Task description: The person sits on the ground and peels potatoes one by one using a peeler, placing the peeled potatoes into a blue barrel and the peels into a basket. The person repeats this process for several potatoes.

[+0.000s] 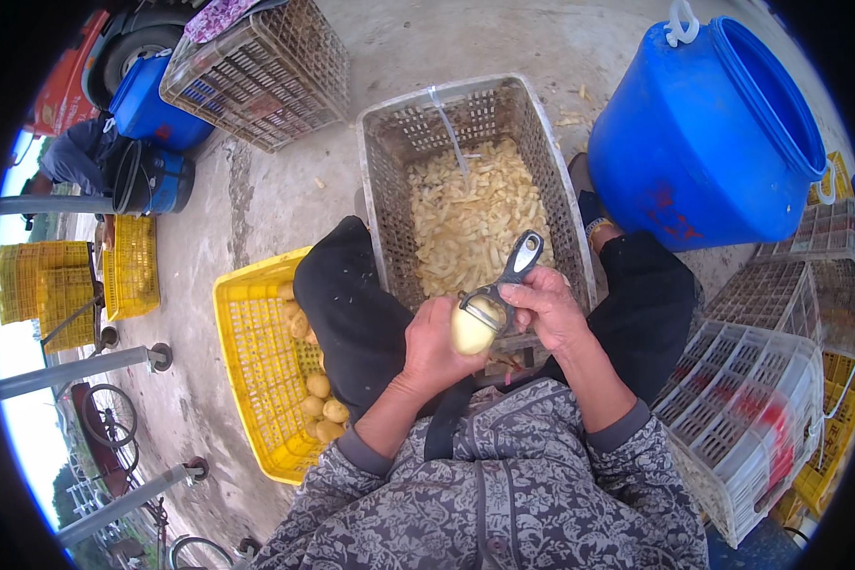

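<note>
My left hand (438, 345) holds a pale potato (472, 332) that looks peeled on the side I see. A Y-shaped vegetable peeler (521, 258) with a black and silver handle is gripped in my right hand (547, 305), its blade lying against the potato's upper side. Both hands are above my lap, at the near end of a dirty plastic crate (576, 214). Inside that crate lies a thick layer of potato peelings (474, 214). By my left leg, a yellow plastic crate (236, 342) contains several unpeeled potatoes (318, 385), partly hidden by the leg.
A large blue plastic drum (691, 135) stands at my right. Stacked crates (748, 399) rise beside my right arm. Farther left are an upended crate (263, 71), another blue drum (142, 100), a black bucket (153, 174), metal posts (78, 372) and a seated person (78, 157).
</note>
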### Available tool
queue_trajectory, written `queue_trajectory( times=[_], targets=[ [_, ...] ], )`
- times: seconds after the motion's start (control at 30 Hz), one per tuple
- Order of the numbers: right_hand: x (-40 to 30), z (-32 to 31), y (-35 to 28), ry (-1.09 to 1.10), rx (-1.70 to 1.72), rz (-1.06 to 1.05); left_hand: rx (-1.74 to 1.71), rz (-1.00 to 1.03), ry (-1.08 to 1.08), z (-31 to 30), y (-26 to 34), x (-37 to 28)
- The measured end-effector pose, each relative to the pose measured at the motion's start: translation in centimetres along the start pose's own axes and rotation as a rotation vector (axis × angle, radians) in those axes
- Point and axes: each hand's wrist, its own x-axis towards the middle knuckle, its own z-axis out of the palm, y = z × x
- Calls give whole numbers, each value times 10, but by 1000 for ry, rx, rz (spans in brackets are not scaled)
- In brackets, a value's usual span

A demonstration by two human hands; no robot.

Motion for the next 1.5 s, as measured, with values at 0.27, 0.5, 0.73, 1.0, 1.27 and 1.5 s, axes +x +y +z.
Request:
queue_trajectory(
  times=[0.27, 0.5, 0.73, 1.0, 1.27, 1.5],
  targets=[
    [-4, -8, -29, 42, 204, -59, -282, -11, -127, -10, 1, 0],
    [16, -28, -18, 130, 82, -102, -555, -37, -244, -12, -8, -3],
    [-6, 0, -8, -158, 214, 34, -1060, -444, -263, -6, -10, -8],
    [-7, 5, -21, -15, 274, -152, -1351, -591, -190, -7, -9, -8],
    [27, -27, -1, 151, 145, -148, -1579, -528, -244, -10, -9, -8],
    [-8, 22, -7, -169, 99, -16, -1345, -592, -174, -16, 5, -2]
  ],
)
